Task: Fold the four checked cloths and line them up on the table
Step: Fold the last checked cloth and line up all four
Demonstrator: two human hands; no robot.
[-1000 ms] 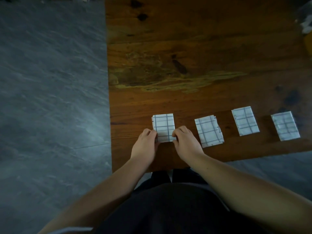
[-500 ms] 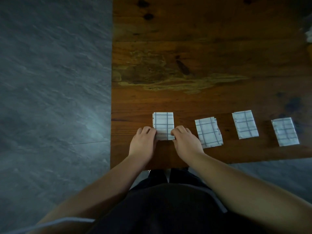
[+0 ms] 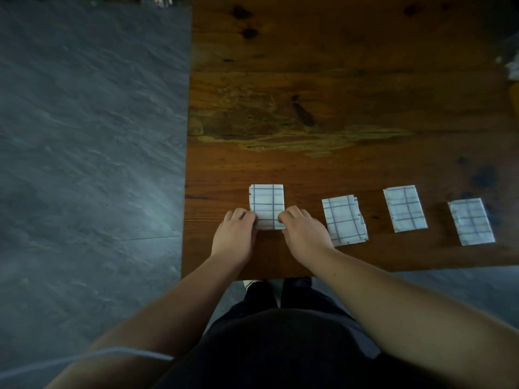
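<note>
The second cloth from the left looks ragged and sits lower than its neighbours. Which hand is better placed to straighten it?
Right. The right hand lies just beside the second cloth, while the left hand is beyond the leftmost cloth, farther away.

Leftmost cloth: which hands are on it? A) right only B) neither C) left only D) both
D: the left hand and the right hand each grip a near corner of the leftmost cloth, one on either side.
</note>
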